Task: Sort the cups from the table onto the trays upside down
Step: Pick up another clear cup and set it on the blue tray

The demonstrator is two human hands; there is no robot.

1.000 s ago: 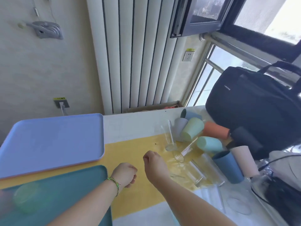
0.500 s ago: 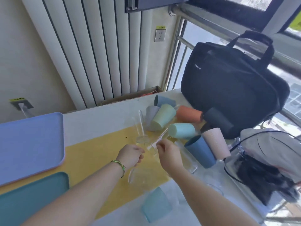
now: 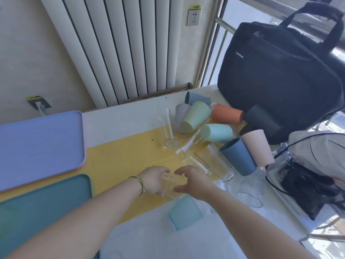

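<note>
Lilac tray [image 3: 37, 146]: is lying at the far left of the bench [image 3: 121, 116], well apart from the hands; nothing is showing on the part in view.
Teal tray [image 3: 44, 202]: is sitting just beside the lilac one, nearer the person. It is probably the shorter carry for this piece.
Left hand [image 3: 153, 181]: is gripping one end of the clear glass, its fingers curling round the wall.
Clear glass [image 3: 172, 183]: is lying on its side between both hands, over the yellow cloth [image 3: 121, 156]. Its outline is blurring, so which end is the mouth cannot be told.
Right hand [image 3: 196, 182]: is closing on the other end, thumb above and fingers below the glass.
Doing it well: I would be passing the glass fully to one hand, holding it by the wall rather than the rim, turning the mouth downward in the air, then lowering it flat onto a tray so that it is not rocking.
Pale blue cup [image 3: 184, 212]: is lying just beside the right wrist, where the forearm could be knocking it while swinging left.
Pile of cups [image 3: 216, 132]: is waiting further right, coloured cups and more glasses leaning on each other, near the black bag [image 3: 280, 77].
</note>
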